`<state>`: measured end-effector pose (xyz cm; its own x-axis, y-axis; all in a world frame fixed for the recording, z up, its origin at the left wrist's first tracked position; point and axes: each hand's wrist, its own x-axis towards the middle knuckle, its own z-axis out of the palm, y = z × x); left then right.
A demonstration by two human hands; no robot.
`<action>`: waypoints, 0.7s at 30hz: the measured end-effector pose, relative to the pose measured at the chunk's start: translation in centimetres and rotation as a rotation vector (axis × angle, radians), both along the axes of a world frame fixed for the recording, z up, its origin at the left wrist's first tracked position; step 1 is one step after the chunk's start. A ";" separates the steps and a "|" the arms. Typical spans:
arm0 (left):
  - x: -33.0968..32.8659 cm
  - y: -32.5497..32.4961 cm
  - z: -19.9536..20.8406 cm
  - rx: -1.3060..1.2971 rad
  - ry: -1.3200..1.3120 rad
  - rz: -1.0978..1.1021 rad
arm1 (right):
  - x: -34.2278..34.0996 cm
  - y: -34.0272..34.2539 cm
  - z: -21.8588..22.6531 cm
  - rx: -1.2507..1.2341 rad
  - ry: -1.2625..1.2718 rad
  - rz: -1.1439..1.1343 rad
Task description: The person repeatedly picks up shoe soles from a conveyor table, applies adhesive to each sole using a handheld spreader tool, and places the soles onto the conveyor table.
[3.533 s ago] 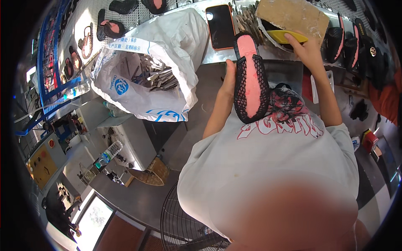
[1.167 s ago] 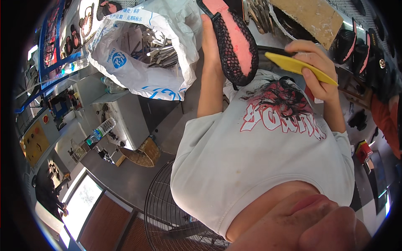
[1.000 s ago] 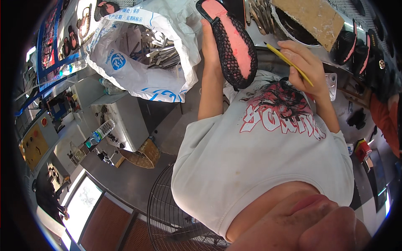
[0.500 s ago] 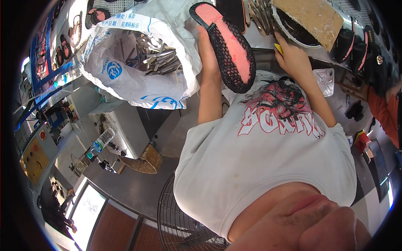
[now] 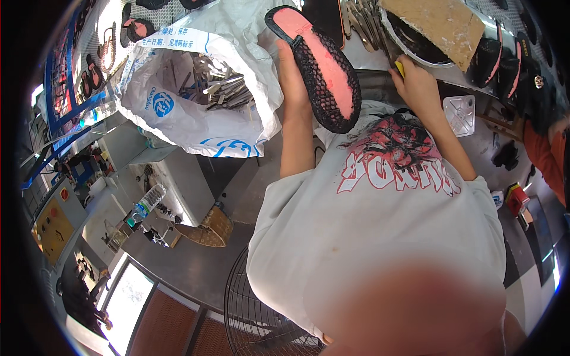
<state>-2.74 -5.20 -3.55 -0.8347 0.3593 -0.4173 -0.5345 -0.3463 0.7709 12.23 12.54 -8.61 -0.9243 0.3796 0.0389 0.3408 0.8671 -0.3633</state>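
Note:
My left hand point(image 5: 290, 74) is closed round the side of a black woven shoe upper point(image 5: 350, 80) with a pink sole face point(image 5: 323, 56) turned up toward me. Its fingers are mostly hidden behind the shoe. To the right, my right hand point(image 5: 418, 83) is closed on a slim tool with a yellow part point(image 5: 400, 69) showing between the fingers; its kind is unclear. A thin dark shaft runs up from that hand toward a round bowl point(image 5: 389, 26) with dark contents, partly covered by a brown board point(image 5: 439, 26).
A white plastic sack point(image 5: 196, 133) holding many metal strips point(image 5: 228, 89) stands left of the shoe. Metal hand tools point(image 5: 362, 24) lie beside the bowl, near a dark flat device point(image 5: 326, 21). More black-and-pink shoes point(image 5: 490, 59) rest at right. A wire fan guard point(image 5: 255, 314) is below.
The shoe in my left hand has shifted very slightly left. My right hand has moved a little down, still gripping the tool with the yellow part.

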 end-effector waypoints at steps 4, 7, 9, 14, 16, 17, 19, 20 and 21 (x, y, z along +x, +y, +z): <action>0.1 0.1 -0.5 0.034 0.016 -0.013 | -0.8 -0.5 0.3 0.023 0.008 -0.027; 0.2 0.2 -0.7 0.066 0.000 -0.025 | -1.2 -0.6 0.4 0.089 -0.070 -0.052; 0.4 0.0 -0.9 0.094 0.014 -0.026 | -0.9 -0.7 0.5 0.085 -0.014 -0.059; 0.3 0.1 -1.6 0.108 0.021 -0.044 | 0.4 0.0 0.9 0.025 -0.015 -0.078; 0.3 0.3 -1.6 0.120 0.034 -0.057 | 1.3 0.5 1.6 -0.014 0.022 -0.075; 0.4 0.3 -1.5 0.122 0.043 -0.070 | 1.7 0.7 2.5 -0.138 0.073 -0.040; 0.7 0.6 -1.5 0.121 0.058 -0.080 | 2.0 0.8 4.6 -0.265 0.130 -0.001; 0.9 0.9 -1.5 0.095 0.077 -0.065 | 1.9 0.7 5.9 -0.406 0.198 0.007; 1.0 1.0 -1.6 0.069 0.097 -0.051 | 1.8 0.6 7.1 -0.547 0.265 0.014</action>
<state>-1.75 -4.16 -5.11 -0.8497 0.4276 -0.3083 -0.4770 -0.3747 0.7950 14.03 13.13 -1.55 -0.9149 0.3972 0.0714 0.1673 0.5343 -0.8286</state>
